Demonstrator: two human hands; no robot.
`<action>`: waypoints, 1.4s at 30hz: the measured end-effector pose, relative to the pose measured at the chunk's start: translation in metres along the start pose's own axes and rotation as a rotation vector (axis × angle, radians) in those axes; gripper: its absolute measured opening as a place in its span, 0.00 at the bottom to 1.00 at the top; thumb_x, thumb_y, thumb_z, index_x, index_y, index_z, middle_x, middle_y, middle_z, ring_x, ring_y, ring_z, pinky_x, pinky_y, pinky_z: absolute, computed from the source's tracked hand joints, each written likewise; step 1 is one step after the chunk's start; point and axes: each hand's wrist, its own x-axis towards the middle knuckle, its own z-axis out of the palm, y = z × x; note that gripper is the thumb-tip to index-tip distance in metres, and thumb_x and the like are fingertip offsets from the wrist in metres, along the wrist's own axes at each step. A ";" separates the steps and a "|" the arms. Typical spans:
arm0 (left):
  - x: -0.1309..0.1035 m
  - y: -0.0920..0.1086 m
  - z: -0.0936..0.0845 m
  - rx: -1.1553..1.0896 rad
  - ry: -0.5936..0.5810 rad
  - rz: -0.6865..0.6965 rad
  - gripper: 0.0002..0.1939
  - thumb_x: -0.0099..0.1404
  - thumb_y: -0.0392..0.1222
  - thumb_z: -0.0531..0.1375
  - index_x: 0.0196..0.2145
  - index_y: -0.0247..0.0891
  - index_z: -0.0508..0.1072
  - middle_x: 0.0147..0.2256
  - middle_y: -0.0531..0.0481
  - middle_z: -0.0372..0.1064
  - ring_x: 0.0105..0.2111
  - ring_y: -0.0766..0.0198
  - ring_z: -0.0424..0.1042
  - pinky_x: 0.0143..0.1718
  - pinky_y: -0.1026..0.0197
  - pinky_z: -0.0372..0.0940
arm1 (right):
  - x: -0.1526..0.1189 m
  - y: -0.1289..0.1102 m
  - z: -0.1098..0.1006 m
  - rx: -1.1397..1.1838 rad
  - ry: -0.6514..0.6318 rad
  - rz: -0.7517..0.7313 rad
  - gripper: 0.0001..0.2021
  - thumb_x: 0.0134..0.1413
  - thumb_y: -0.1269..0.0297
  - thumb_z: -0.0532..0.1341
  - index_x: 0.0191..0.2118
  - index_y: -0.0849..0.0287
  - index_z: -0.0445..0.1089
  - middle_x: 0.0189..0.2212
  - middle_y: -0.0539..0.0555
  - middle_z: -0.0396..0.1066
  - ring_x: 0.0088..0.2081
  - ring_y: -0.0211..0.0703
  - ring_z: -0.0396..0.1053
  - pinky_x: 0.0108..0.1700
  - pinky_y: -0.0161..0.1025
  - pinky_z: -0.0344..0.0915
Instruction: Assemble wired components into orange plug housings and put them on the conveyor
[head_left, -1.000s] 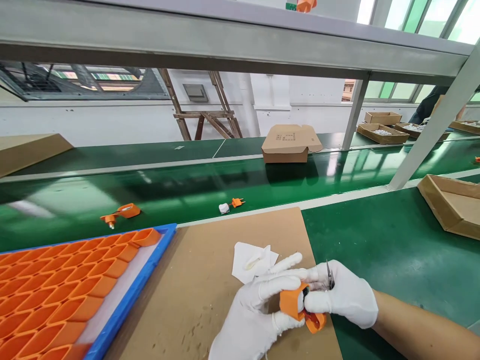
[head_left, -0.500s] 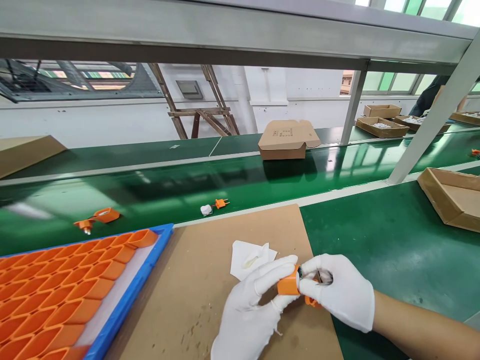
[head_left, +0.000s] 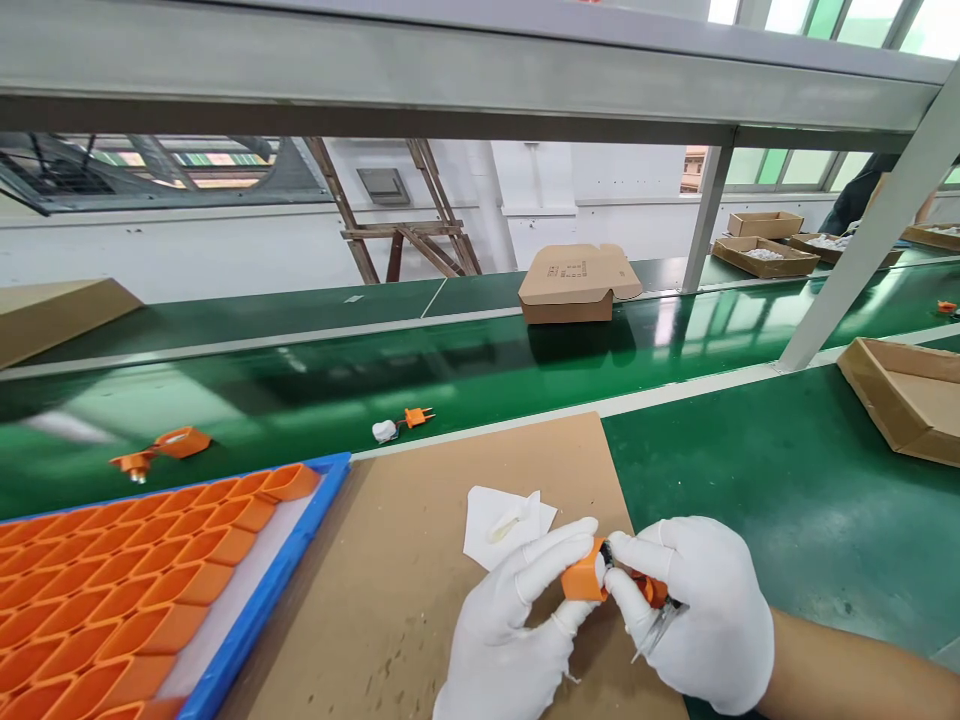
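Observation:
My left hand [head_left: 517, 625], in a white glove, grips a hollow orange plastic housing [head_left: 581, 577] between thumb and fingers. My gloved right hand [head_left: 697, 610] is closed, its thumb and index fingertip at the housing's open end, where a small dark part [head_left: 606, 555] shows. Under those fingers is a second orange piece [head_left: 651, 588], partly hidden. A thin metal tool [head_left: 658, 630], which looks like tweezers, sticks out below the right fingers. Just behind the left hand, a white paper piece [head_left: 487, 530] lies on the cardboard sheet [head_left: 405, 560].
At left stands a blue-edged tray [head_left: 289, 555] of orange housings [head_left: 150, 580]. The green conveyor belt [head_left: 300, 395] carries an orange plug with a white piece [head_left: 416, 417] and an orange assembly [head_left: 180, 442]. Cardboard boxes [head_left: 574, 285] [head_left: 907, 395] stand beyond and right; a metal post [head_left: 862, 220] rises at right.
My right hand has turned and shifted slightly right and down, exposing the metal tool and more of the second orange piece. Items on the belt have moved left.

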 end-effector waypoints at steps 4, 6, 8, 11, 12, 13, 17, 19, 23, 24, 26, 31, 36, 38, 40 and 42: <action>-0.003 0.002 0.001 0.029 -0.003 -0.009 0.18 0.57 0.32 0.64 0.44 0.47 0.77 0.42 0.52 0.81 0.41 0.57 0.81 0.42 0.58 0.78 | -0.001 0.000 0.000 0.056 0.020 0.040 0.11 0.53 0.69 0.58 0.23 0.54 0.72 0.16 0.49 0.65 0.20 0.36 0.58 0.27 0.37 0.53; -0.002 0.004 0.001 0.015 -0.010 -0.054 0.18 0.56 0.32 0.65 0.44 0.47 0.78 0.42 0.52 0.81 0.41 0.57 0.81 0.43 0.57 0.78 | 0.001 0.003 0.000 0.159 -0.059 0.094 0.10 0.54 0.67 0.59 0.23 0.54 0.72 0.18 0.49 0.67 0.21 0.35 0.60 0.27 0.36 0.55; -0.001 0.003 0.000 0.003 -0.019 -0.111 0.19 0.55 0.33 0.67 0.44 0.47 0.78 0.43 0.52 0.81 0.42 0.56 0.81 0.44 0.54 0.78 | 0.005 0.007 0.000 0.260 -0.210 0.162 0.07 0.52 0.65 0.62 0.25 0.53 0.73 0.20 0.47 0.68 0.21 0.34 0.61 0.25 0.33 0.57; -0.001 -0.001 -0.001 0.000 -0.025 -0.135 0.18 0.55 0.34 0.67 0.44 0.47 0.78 0.43 0.52 0.80 0.43 0.55 0.80 0.46 0.52 0.77 | 0.009 0.014 0.002 0.285 -0.319 0.194 0.03 0.48 0.66 0.64 0.27 0.53 0.75 0.22 0.47 0.69 0.23 0.35 0.62 0.26 0.33 0.59; -0.001 -0.003 -0.001 0.002 -0.022 -0.114 0.18 0.56 0.34 0.67 0.44 0.47 0.78 0.44 0.52 0.80 0.43 0.55 0.80 0.48 0.51 0.76 | 0.010 0.016 0.003 0.280 -0.312 0.191 0.03 0.47 0.67 0.63 0.27 0.53 0.75 0.22 0.48 0.70 0.24 0.36 0.64 0.28 0.34 0.60; -0.001 -0.005 -0.001 0.009 -0.020 -0.089 0.18 0.57 0.33 0.66 0.44 0.47 0.78 0.44 0.52 0.80 0.44 0.55 0.80 0.50 0.50 0.75 | 0.011 0.018 0.004 0.290 -0.305 0.197 0.05 0.47 0.68 0.63 0.27 0.53 0.76 0.23 0.49 0.71 0.25 0.38 0.64 0.29 0.36 0.60; 0.002 -0.010 -0.006 0.039 -0.022 -0.195 0.17 0.59 0.35 0.63 0.46 0.48 0.79 0.46 0.50 0.79 0.50 0.53 0.76 0.58 0.45 0.68 | 0.014 0.024 0.004 0.556 -0.317 0.524 0.06 0.45 0.65 0.62 0.28 0.54 0.78 0.27 0.52 0.75 0.27 0.40 0.68 0.32 0.39 0.63; 0.006 -0.010 -0.010 -0.060 -0.046 -0.403 0.16 0.59 0.40 0.65 0.47 0.47 0.79 0.47 0.47 0.78 0.51 0.51 0.75 0.57 0.47 0.69 | 0.018 0.027 0.002 0.753 -0.310 0.767 0.07 0.44 0.61 0.64 0.28 0.57 0.77 0.26 0.52 0.74 0.26 0.39 0.67 0.31 0.39 0.63; 0.019 -0.003 -0.015 -0.555 -0.258 -0.611 0.20 0.57 0.51 0.67 0.46 0.44 0.79 0.50 0.43 0.75 0.55 0.46 0.71 0.55 0.47 0.69 | 0.026 0.029 -0.001 1.079 -0.342 0.960 0.13 0.43 0.55 0.67 0.24 0.61 0.73 0.20 0.50 0.68 0.24 0.35 0.61 0.28 0.36 0.58; 0.021 -0.001 -0.015 -0.683 -0.314 -0.617 0.20 0.56 0.54 0.67 0.44 0.44 0.80 0.50 0.43 0.75 0.56 0.45 0.69 0.56 0.45 0.68 | 0.027 0.028 0.000 1.138 -0.367 0.962 0.14 0.44 0.54 0.67 0.23 0.61 0.72 0.21 0.50 0.67 0.25 0.34 0.60 0.28 0.35 0.57; 0.024 0.005 -0.013 -0.894 -0.375 -0.646 0.17 0.56 0.56 0.67 0.40 0.45 0.80 0.49 0.44 0.75 0.56 0.45 0.68 0.55 0.44 0.68 | 0.027 0.027 0.001 1.222 -0.424 0.968 0.16 0.44 0.52 0.66 0.23 0.61 0.70 0.22 0.49 0.67 0.25 0.33 0.59 0.28 0.34 0.56; 0.025 0.007 -0.013 -1.009 -0.385 -0.729 0.16 0.57 0.53 0.68 0.39 0.43 0.79 0.45 0.45 0.71 0.51 0.51 0.68 0.49 0.53 0.70 | 0.018 0.025 0.006 1.033 -0.397 0.880 0.14 0.46 0.54 0.65 0.33 0.60 0.74 0.28 0.52 0.72 0.29 0.39 0.66 0.35 0.39 0.63; 0.027 0.002 -0.018 -0.997 -0.431 -0.702 0.20 0.56 0.59 0.67 0.38 0.42 0.77 0.44 0.45 0.67 0.47 0.54 0.66 0.40 0.59 0.69 | 0.006 0.031 0.004 0.494 -0.150 0.320 0.31 0.42 0.66 0.69 0.56 0.46 0.70 0.49 0.53 0.73 0.45 0.49 0.68 0.47 0.48 0.65; 0.027 0.001 -0.018 -0.981 -0.476 -0.705 0.19 0.56 0.57 0.67 0.38 0.41 0.77 0.43 0.45 0.68 0.45 0.56 0.67 0.40 0.59 0.68 | 0.005 0.033 0.002 0.394 -0.064 0.224 0.26 0.48 0.67 0.66 0.55 0.45 0.71 0.50 0.52 0.73 0.46 0.48 0.68 0.45 0.46 0.66; 0.028 0.001 -0.016 -0.976 -0.530 -0.722 0.18 0.55 0.56 0.68 0.37 0.41 0.78 0.42 0.46 0.70 0.42 0.59 0.67 0.41 0.60 0.67 | 0.006 0.032 0.000 0.391 -0.038 0.267 0.21 0.51 0.69 0.63 0.51 0.47 0.72 0.46 0.52 0.74 0.40 0.44 0.68 0.37 0.41 0.67; 0.027 0.001 -0.012 -0.977 -0.588 -0.745 0.18 0.53 0.54 0.69 0.37 0.40 0.78 0.40 0.47 0.72 0.40 0.60 0.69 0.42 0.60 0.66 | 0.008 0.028 0.001 0.458 -0.103 0.339 0.16 0.49 0.70 0.63 0.45 0.49 0.75 0.39 0.51 0.74 0.34 0.41 0.67 0.32 0.37 0.65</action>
